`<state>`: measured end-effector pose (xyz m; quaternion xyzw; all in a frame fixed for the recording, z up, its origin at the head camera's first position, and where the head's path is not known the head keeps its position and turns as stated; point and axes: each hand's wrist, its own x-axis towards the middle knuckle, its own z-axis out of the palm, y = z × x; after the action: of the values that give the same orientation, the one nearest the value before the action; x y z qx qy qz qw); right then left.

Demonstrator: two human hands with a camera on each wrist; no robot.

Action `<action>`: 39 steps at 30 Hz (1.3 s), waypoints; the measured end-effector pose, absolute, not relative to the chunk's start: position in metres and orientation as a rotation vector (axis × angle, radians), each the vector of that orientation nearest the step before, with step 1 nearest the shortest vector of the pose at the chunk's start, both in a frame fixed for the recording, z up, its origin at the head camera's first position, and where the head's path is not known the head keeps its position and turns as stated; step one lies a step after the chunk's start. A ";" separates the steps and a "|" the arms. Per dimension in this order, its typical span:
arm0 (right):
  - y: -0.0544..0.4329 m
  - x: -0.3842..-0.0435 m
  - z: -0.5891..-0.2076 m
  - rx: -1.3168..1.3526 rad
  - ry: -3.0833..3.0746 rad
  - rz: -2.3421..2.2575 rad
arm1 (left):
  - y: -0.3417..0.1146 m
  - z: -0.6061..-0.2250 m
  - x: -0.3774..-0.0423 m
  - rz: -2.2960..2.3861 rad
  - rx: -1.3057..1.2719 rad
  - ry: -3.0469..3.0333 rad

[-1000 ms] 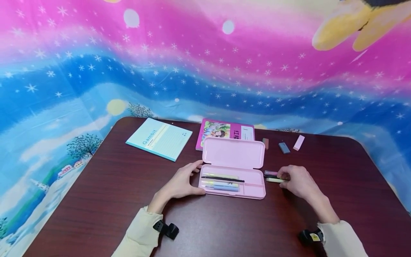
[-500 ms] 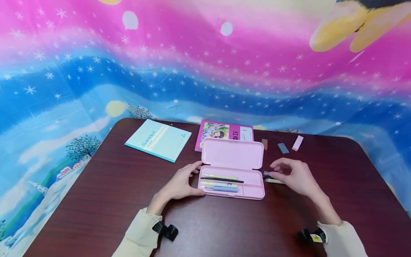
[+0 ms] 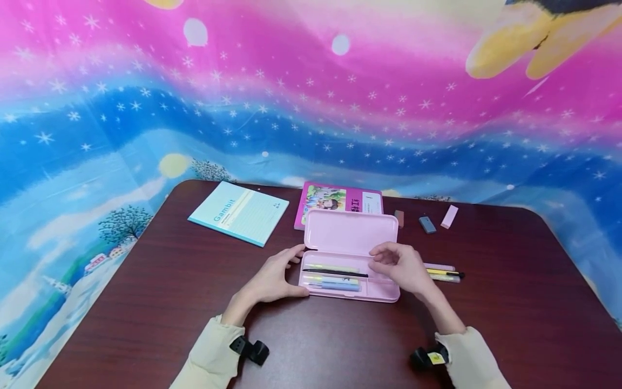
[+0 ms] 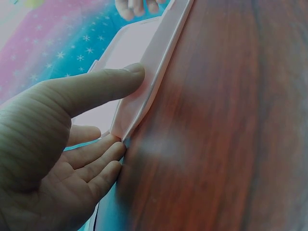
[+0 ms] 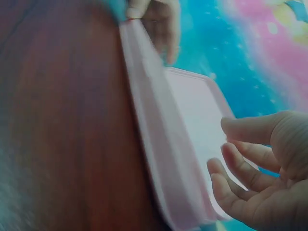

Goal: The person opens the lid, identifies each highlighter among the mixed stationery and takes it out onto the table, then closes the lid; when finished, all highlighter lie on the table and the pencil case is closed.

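A pink pencil case (image 3: 383, 293) lies on the table with its lid (image 3: 351, 233) raised. My left hand (image 3: 273, 276) grips its left end, the thumb on the front wall and the other fingers round the back corner. Several pens rest in its left part, a black pen (image 3: 335, 273) among them. Over the right part of the case hovers my right hand (image 3: 404, 267), covering some of it. In the right wrist view, that hand's loosely bent fingers (image 5: 245, 168) hold nothing. Beyond the right hand, several pens (image 3: 441, 271) lie side by side on the table, their left ends hidden.
Behind the case lies a magenta book (image 3: 335, 197), partly hidden by the lid. A light blue notebook (image 3: 240, 213) is at the back left. Toward the back right are a grey eraser (image 3: 427, 225), a pink eraser-like block (image 3: 449, 216) and a small brown block (image 3: 399, 218).
My right hand has let go of the pens on the table and moved left over the pencil case. The left hand has stayed on the case's left end.
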<state>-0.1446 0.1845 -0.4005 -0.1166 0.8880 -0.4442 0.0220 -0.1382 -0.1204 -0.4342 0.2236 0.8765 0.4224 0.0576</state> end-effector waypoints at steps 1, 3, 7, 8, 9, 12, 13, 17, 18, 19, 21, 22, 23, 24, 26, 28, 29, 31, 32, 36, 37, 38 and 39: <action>0.181 -0.145 -0.402 -0.373 2.749 -1.370 | -0.120 -0.434 -0.138 1.284 0.686 2.657; 0.176 -0.147 -0.404 -0.398 2.755 -1.337 | -0.120 -0.434 -0.139 1.287 0.701 2.657; 0.167 -0.148 -0.405 -0.439 2.750 -1.294 | -0.121 -0.435 -0.139 1.295 0.720 2.655; 0.165 -0.148 -0.405 -0.450 2.749 -1.279 | -0.121 -0.435 -0.139 1.295 0.717 2.655; 0.163 -0.148 -0.405 -0.463 2.747 -1.265 | -0.122 -0.435 -0.139 1.297 0.714 2.656; 0.159 -0.149 -0.404 -0.488 2.755 -1.225 | -0.122 -0.436 -0.138 1.299 0.709 2.655; 0.158 -0.149 -0.405 -0.489 2.756 -1.217 | -0.122 -0.436 -0.138 1.298 0.708 2.655; 0.153 -0.149 -0.407 -0.481 2.755 -1.173 | -0.122 -0.436 -0.137 1.295 0.706 2.652; 0.152 -0.149 -0.407 -0.475 2.754 -1.158 | -0.122 -0.436 -0.137 1.296 0.704 2.652; 0.151 -0.148 -0.408 -0.466 2.753 -1.144 | -0.122 -0.436 -0.137 1.296 0.703 2.652; 0.149 -0.148 -0.408 -0.450 2.753 -1.110 | -0.122 -0.436 -0.138 1.296 0.704 2.652; 0.148 -0.148 -0.408 -0.439 2.751 -1.091 | -0.122 -0.436 -0.138 1.294 0.705 2.652; 0.147 -0.148 -0.408 -0.443 2.750 -1.072 | -0.122 -0.436 -0.138 1.292 0.704 2.653; 0.147 -0.147 -0.407 -0.439 2.745 -1.059 | -0.122 -0.436 -0.138 1.289 0.704 2.655; 0.146 -0.147 -0.406 -0.432 2.734 -1.036 | -0.122 -0.435 -0.139 1.284 0.703 2.659; 0.146 -0.147 -0.405 -0.441 2.725 -1.009 | -0.122 -0.435 -0.139 1.284 0.701 2.659; 0.146 -0.147 -0.404 -0.448 2.723 -1.001 | -0.122 -0.434 -0.139 1.286 0.701 2.657; 0.146 -0.147 -0.403 -0.443 2.721 -0.990 | -0.122 -0.434 -0.139 1.291 0.701 2.653; 0.146 -0.148 -0.403 -0.448 2.721 -0.984 | -0.122 -0.434 -0.139 1.295 0.701 2.651; 0.146 -0.149 -0.404 -0.468 2.718 -0.974 | -0.122 -0.435 -0.139 1.301 0.702 2.649; 0.146 -0.149 -0.404 -0.471 2.718 -0.973 | -0.122 -0.436 -0.139 1.300 0.704 2.651; 0.145 -0.149 -0.404 -0.475 2.720 -0.969 | -0.122 -0.436 -0.139 1.299 0.704 2.651; 0.145 -0.149 -0.405 -0.477 2.720 -0.968 | -0.121 -0.435 -0.139 1.297 0.705 2.651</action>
<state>-0.1489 0.1455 -0.4046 -0.1621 0.9242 -0.3288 0.1073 -0.1389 -0.1213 -0.4354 0.2320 0.8724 0.4269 0.0536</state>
